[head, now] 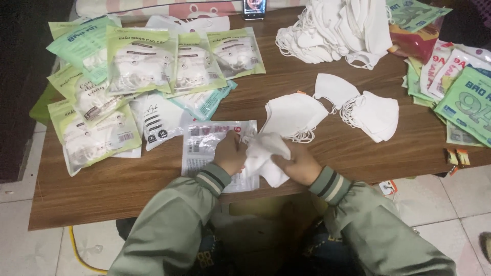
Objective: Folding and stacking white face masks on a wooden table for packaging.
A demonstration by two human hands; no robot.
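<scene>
My left hand [230,153] and my right hand [299,164] both grip a small stack of folded white face masks [263,156] near the front edge of the wooden table [102,184]. The left hand rests over a clear plastic pouch [202,145] with red and white print, lying flat under the masks. Just beyond my hands lies another stack of white masks [291,116]. Both arms wear green sleeves with striped cuffs.
Several sealed green-edged mask packets [140,61] cover the table's left part. A big heap of loose white masks [337,28] sits at the back, smaller mask stacks [373,113] at mid-right. Green and coloured empty pouches [465,99] pile at the right edge. A phone [254,8] stands at the back.
</scene>
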